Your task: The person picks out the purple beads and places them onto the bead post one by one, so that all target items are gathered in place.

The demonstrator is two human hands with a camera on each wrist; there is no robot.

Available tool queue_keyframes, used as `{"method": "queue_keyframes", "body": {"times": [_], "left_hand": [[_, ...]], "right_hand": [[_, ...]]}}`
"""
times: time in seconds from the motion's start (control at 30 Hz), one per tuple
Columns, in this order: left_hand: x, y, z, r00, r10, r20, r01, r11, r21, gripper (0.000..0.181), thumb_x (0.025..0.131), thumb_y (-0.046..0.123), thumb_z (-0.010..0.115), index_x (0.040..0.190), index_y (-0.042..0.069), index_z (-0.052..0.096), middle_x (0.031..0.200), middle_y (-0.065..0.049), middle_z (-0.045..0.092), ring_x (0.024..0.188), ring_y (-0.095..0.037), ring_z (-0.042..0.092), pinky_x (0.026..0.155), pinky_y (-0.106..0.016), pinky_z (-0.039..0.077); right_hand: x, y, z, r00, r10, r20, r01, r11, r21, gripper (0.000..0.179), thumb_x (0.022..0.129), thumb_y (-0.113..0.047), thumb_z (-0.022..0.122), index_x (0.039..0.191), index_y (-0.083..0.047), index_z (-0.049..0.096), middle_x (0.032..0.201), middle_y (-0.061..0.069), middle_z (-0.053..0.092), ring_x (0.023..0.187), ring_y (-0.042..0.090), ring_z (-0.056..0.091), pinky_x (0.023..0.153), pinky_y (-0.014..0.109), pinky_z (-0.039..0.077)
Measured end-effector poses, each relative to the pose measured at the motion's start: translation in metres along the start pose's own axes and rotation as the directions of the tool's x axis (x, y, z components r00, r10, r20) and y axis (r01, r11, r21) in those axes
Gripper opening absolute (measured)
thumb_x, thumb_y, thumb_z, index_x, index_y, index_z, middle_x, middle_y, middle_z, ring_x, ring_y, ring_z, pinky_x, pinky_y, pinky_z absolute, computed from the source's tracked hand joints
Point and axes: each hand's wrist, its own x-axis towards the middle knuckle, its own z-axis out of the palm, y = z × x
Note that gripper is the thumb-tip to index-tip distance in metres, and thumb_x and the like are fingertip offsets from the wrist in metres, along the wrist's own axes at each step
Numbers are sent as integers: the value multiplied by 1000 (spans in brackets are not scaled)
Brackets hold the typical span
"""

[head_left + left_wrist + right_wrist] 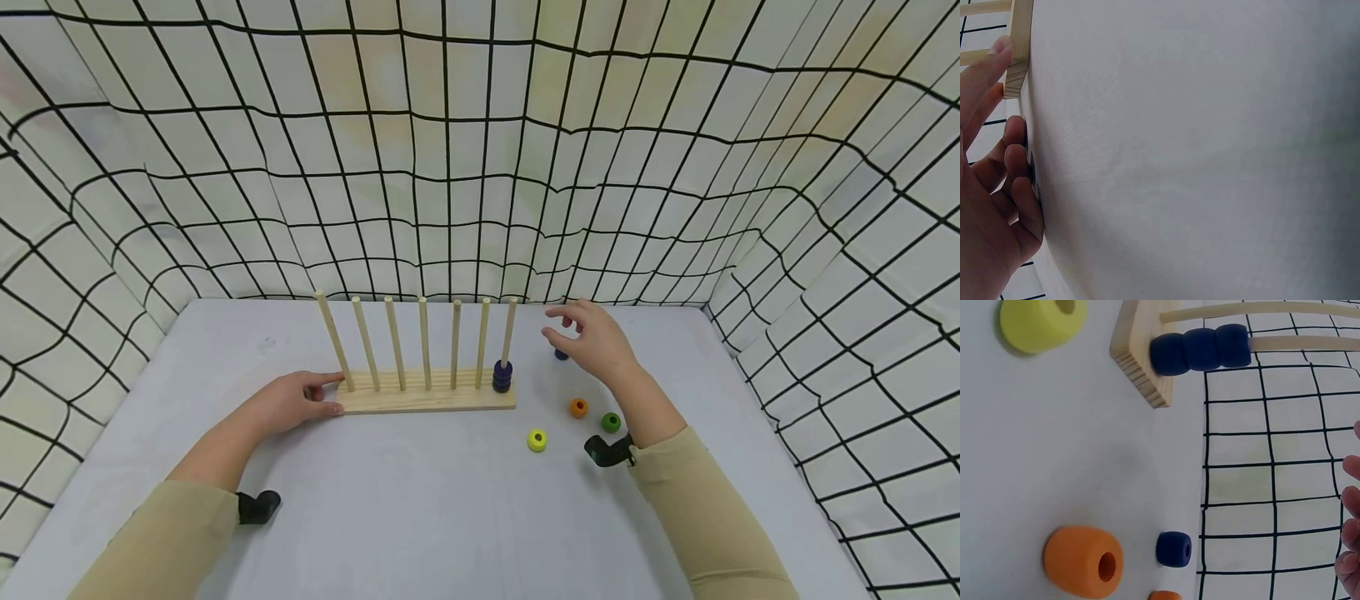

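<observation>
Locate the loose dark-blue bead [561,355] on the white tabletop [420,517], right of the wooden peg rack [427,402], partly hidden in the head view by the right hand [597,340]. Right hand: loosely open, thumb and index finger apart, holding nothing. Left hand [288,404]: pinching the rack's left end between thumb and index finger. Expect, by judgement, a light, hard bead, smooth enough to slip or roll, hardly fragile. Grip across the rounded sides, leaving the hole clear; avoid knocking the three dark-blue beads [502,377] on the rightmost peg [509,329]
</observation>
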Motion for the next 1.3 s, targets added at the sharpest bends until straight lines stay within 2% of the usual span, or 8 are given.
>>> {"method": "queue_keyframes", "body": {"times": [0.27,0.8,1.3], "left_hand": [[-1,2,0,1000,-9,2,9,1000,-4,72,87,43,75,144,7,52,89,-4,53,76,-19,46,65,-34,38],[-2,3,0,1000,-10,6,10,1000,-1,72,86,43,75,144,6,52,89,-4,52,76,-19,46,64,-34,37],[-2,2,0,1000,-14,6,14,1000,2,71,87,42,76,144,7,52,89,-4,52,76,-19,46,64,-34,37]], "right_hand": [[3,11,7,998,40,45,-39,999,-16,41,94,-39,67,127,-14,68,107,11,60,95,26,51,76,38,44],[8,37,23,991,83,102,-74,993,-94,43,93,-40,68,128,-15,67,103,8,59,88,24,51,71,38,42],[11,52,34,973,154,174,-132,982,-132,44,93,-40,69,127,-13,68,105,10,59,87,24,52,73,38,44]]}}
